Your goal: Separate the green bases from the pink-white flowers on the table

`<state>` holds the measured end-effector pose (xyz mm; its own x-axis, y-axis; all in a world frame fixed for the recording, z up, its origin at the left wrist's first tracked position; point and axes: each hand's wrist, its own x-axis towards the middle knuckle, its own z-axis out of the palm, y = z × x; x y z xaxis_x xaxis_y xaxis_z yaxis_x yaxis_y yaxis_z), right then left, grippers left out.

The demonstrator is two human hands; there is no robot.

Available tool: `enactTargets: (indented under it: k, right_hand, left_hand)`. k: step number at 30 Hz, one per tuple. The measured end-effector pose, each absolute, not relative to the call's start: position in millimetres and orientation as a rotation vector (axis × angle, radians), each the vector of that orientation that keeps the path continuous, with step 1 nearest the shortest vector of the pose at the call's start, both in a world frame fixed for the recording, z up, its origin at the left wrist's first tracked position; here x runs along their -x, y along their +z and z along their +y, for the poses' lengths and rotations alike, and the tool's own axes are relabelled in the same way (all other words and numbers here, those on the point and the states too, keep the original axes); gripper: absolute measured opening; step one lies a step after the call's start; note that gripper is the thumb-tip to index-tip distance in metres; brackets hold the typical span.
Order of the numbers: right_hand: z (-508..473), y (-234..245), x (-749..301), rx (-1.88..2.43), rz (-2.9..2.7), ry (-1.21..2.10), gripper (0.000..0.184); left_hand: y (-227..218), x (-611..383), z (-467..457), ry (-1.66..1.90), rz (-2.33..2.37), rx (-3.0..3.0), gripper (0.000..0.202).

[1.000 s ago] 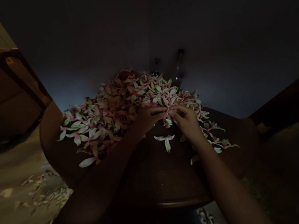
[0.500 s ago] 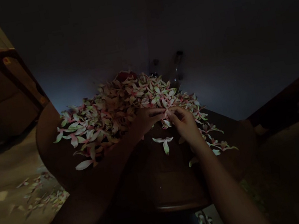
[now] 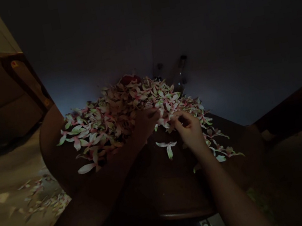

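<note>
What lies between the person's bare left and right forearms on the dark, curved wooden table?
The head view shows one loose white-and-pink flower on the dark wooden table, between the left forearm and right forearm.

Loose flowers [image 3: 112, 123] heaped between the right hand [image 3: 189, 131] and the wall [image 3: 228, 37]

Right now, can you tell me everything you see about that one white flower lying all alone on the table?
This lone flower lies flat on the dark wooden table, apart from the heap of blossoms and just left of the person's right hand. It looks pale white, with thin, soft-looking narrow petals: two spread sideways and one longer one pointing toward the person. Only the table seems to touch it.
</note>
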<state>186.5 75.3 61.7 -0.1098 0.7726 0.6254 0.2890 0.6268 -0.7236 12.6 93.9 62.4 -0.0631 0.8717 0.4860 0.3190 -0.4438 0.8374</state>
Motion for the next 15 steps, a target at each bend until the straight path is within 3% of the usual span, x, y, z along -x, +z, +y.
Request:
enactTargets:
  k: [6,15]
  right_hand:
    - [68,68,-184,0.824,-1.349,0.383,0.018]
    - [72,60,-198,0.695,-1.043,0.083,0.01]
  left_hand:
    - [61,-11,98,1.674,1.25,-1.182,0.023]
    - [56,-2,107,1.863,1.33,-1.09,0.025]
